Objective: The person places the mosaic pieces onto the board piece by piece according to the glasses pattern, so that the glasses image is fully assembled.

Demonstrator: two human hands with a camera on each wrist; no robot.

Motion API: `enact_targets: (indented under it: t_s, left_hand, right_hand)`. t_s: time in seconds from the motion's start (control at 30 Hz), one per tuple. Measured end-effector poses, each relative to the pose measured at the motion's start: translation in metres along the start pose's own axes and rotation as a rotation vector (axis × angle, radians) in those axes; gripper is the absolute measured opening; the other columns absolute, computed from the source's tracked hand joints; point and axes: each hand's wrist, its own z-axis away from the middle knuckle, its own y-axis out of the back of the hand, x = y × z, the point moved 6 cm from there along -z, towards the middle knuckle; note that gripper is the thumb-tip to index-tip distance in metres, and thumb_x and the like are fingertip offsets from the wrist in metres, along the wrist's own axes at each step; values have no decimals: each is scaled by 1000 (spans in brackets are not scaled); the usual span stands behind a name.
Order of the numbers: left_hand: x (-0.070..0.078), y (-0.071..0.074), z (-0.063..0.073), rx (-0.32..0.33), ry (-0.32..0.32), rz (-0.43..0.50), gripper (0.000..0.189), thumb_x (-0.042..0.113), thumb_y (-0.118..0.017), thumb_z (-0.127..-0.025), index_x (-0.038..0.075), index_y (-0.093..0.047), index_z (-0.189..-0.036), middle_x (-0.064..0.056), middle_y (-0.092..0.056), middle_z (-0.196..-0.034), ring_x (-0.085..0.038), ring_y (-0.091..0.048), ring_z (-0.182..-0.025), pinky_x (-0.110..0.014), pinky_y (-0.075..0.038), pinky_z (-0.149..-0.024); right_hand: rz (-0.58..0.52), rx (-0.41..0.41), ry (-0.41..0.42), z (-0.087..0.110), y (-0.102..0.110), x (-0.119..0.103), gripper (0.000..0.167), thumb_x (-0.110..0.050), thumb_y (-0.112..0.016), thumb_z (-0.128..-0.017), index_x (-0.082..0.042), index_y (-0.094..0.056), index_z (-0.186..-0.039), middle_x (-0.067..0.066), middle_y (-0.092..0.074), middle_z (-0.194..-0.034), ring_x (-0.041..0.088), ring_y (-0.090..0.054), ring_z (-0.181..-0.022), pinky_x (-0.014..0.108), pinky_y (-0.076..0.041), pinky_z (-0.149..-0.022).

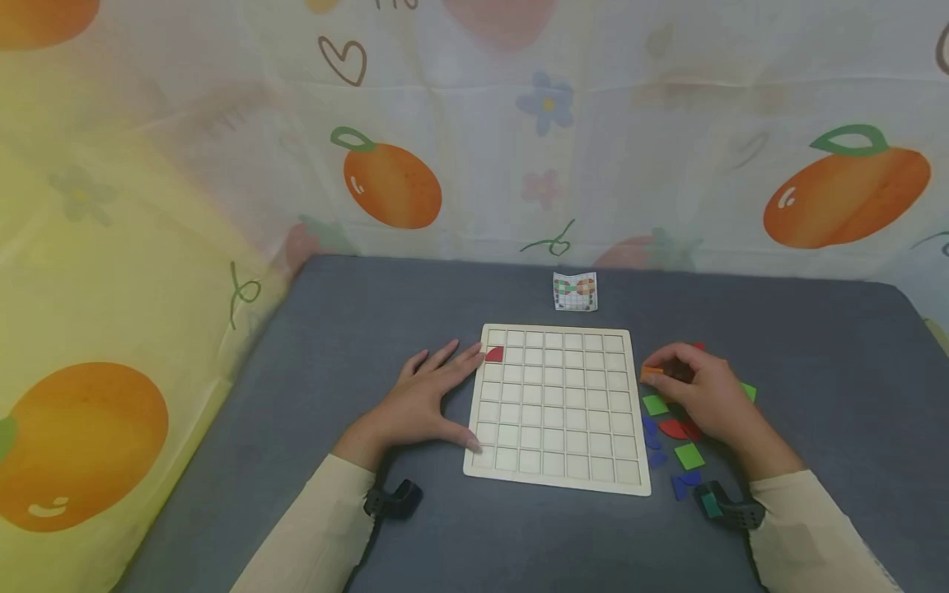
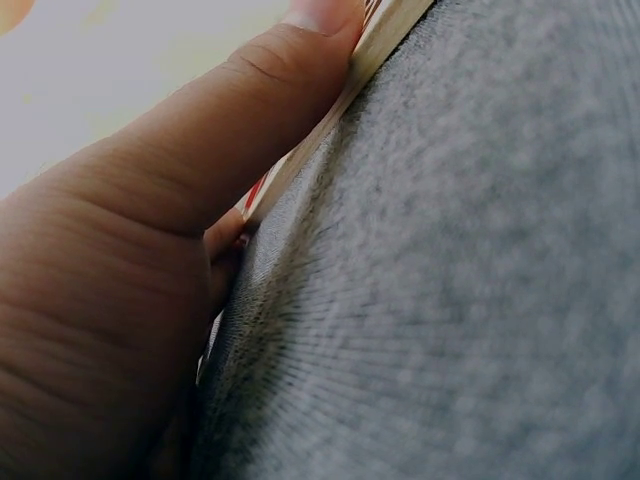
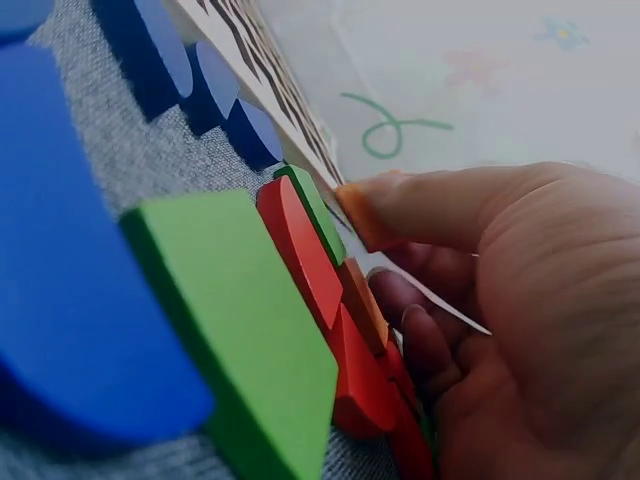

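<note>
A pale wooden grid board (image 1: 552,486) lies on the grey cloth. One red quarter-round piece (image 1: 494,354) sits in a cell of its leftmost column, second row from the far edge. My left hand (image 1: 423,403) rests at the board's left edge, fingers spread, thumb touching the near left part of the rim. Just off the board's right edge, my right hand (image 1: 708,395) pinches an orange piece (image 3: 368,215) between thumb and index finger. Below it lie loose pieces: a green square (image 3: 235,310), a red piece (image 3: 302,245) and a blue piece (image 3: 80,270).
Behind the board lies a small printed card (image 1: 575,291) with a coloured pattern on a grid. More blue pieces (image 1: 680,486) and a green square (image 1: 689,456) lie right of the board. A fruit-printed curtain (image 1: 474,165) hangs at the table's back edge.
</note>
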Motion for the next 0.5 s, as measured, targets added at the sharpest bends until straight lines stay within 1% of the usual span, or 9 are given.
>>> enact_targets:
  t_s: [0.13,0.27,0.33,0.43,0.5]
  left_hand:
    - [-2,-2,-1,-8,9,-10,134,82,-88,-70,29,-24,-175,14,-16,-179,-18,-2,-166,-61,2,-126]
    - [-4,-5,-2,-11,13,-20,134,82,-87,-70,29,-24,-176,14,-15,-179,-16,-1,-165,-61,2,-126]
    - [-4,-5,-2,-8,15,-21,134,82,-87,-70,29,-24,-175,14,-15,-180,-16,-1,-165,-61,2,-126]
    - [-4,-4,-2,-1,15,-18,134,81,-88,-70,29,-24,-175,13,-15,-180,-17,-1,-165,-61,2,-125]
    - [-4,-4,-2,3,16,-15,134,80,-89,-70,29,-24,-175,14,-16,-180,-17,-2,-165,-61,2,-125]
  right_hand:
    - [-48,15,-15,2,1,-2,18,-14,-72,-109,-4,-73,-123,8,-70,-95,24,-64,-76,34,-54,-63]
    - [-45,31,4,2,3,-9,19,-10,-70,-109,-2,-72,-127,11,-72,-103,24,-67,-81,33,-57,-64]
    - [-27,45,14,2,4,-16,20,-12,-70,-109,-3,-72,-127,11,-73,-107,24,-68,-85,32,-56,-66]
    - [-25,54,24,2,3,-31,21,-16,-73,-108,-5,-73,-126,9,-73,-109,26,-67,-88,30,-55,-67]
    - [-49,56,43,2,1,-41,21,-13,-74,-107,-3,-74,-126,9,-74,-110,27,-67,-88,27,-54,-69]
